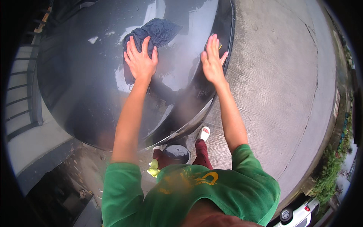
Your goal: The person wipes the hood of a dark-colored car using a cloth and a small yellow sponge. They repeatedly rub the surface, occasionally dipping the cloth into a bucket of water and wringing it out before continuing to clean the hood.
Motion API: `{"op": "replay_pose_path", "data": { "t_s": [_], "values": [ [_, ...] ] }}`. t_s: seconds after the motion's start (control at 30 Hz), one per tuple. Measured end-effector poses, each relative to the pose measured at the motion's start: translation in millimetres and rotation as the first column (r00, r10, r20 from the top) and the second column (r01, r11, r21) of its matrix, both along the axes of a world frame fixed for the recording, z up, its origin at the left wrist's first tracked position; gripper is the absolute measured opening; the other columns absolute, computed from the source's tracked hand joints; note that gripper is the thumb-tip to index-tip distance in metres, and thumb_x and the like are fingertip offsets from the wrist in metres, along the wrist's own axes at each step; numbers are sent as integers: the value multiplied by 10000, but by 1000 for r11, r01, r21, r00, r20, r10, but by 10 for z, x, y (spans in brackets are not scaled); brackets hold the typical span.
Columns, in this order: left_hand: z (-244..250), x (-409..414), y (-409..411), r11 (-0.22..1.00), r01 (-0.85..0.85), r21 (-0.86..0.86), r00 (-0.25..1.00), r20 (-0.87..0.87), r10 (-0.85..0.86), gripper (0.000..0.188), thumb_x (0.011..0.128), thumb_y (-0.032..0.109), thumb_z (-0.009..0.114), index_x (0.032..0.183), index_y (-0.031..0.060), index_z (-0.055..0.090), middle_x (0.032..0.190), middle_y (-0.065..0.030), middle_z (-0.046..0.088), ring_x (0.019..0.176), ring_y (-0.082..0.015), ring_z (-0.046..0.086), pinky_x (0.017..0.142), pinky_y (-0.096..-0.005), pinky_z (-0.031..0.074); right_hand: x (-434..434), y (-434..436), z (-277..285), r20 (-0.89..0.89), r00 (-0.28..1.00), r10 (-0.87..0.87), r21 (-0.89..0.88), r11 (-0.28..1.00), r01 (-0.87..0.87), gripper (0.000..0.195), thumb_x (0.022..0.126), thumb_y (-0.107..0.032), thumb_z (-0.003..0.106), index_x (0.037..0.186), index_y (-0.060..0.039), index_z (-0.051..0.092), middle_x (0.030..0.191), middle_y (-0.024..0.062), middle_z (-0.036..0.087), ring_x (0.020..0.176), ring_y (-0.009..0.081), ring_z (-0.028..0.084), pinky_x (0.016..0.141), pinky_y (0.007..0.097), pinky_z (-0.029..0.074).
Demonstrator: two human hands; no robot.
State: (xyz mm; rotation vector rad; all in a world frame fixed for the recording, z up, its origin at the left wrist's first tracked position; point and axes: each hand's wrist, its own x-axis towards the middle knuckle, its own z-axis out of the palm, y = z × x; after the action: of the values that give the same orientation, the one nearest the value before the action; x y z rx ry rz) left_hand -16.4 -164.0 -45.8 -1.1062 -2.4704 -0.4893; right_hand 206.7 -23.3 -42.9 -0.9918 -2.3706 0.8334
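Note:
My left hand (141, 63) presses on a dark blue-grey towel (161, 30), fingers spread and the towel bunched beneath them. The towel lies on a glossy, wet-looking dark car body panel (93, 73), its far corner fanned out flat. Further right, my right hand (212, 61) is at the panel's curved side, fingers apart and no object visible in it. Whether its palm touches the paint is hard to tell. A small yellow mark shows beside its fingers.
Between my feet stands a dark round bucket (176, 153). A yellow-green item (153, 168) is at my left leg. Concrete ground (272, 85) runs along the car's right side. A metal railing (22, 85) stands left, and a white vehicle (299, 214) is at lower right.

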Motion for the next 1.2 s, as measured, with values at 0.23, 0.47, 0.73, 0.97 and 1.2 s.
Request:
{"op": "replay_pose_path", "data": {
  "t_s": [0.23,0.47,0.73,0.97,1.2],
  "values": [
    [-81,22,73,999,41,24,999,-14,-41,484,966,475,581,1430,346,532,1618,-164,310,1495,-363,304,1184,-591,266,-432,910,133,-153,982,-111,-5,994,112,676,1093,-461,325,1653,-136,131,1734,79,62,1597,267,46,1219,624,-54],
    [-43,0,16,1000,30,6,1000,10,-30,503,947,469,593,1433,354,528,1616,-181,301,1504,-370,271,1193,-601,235,26,-7,-189,-72,997,-14,64,998,19,746,1023,-250,486,1643,-54,121,1724,169,51,1593,350,28,1181,697,-46],
    [-69,36,114,998,65,20,998,-19,-65,472,966,467,582,1423,354,535,1595,-182,332,1473,-367,321,1179,-574,262,-509,1087,-50,-189,966,-179,74,978,196,691,1085,-455,365,1645,-106,161,1727,112,103,1595,294,65,1226,618,-16],
    [-71,20,55,999,49,24,999,3,-49,493,941,460,600,1418,348,538,1612,-178,307,1492,-380,287,1177,-598,259,291,-1520,-454,-31,989,-143,-69,988,141,751,1076,-446,339,1638,-20,84,1714,211,37,1584,397,17,1185,683,-60],
    [-50,62,120,997,69,17,997,21,-69,498,936,445,608,1418,340,539,1614,-195,297,1495,-381,281,1186,-598,244,880,-680,171,-498,799,-336,-538,843,18,613,1115,-398,403,1540,43,389,1526,174,480,1366,267,509,1145,373,393]
  ]
}}
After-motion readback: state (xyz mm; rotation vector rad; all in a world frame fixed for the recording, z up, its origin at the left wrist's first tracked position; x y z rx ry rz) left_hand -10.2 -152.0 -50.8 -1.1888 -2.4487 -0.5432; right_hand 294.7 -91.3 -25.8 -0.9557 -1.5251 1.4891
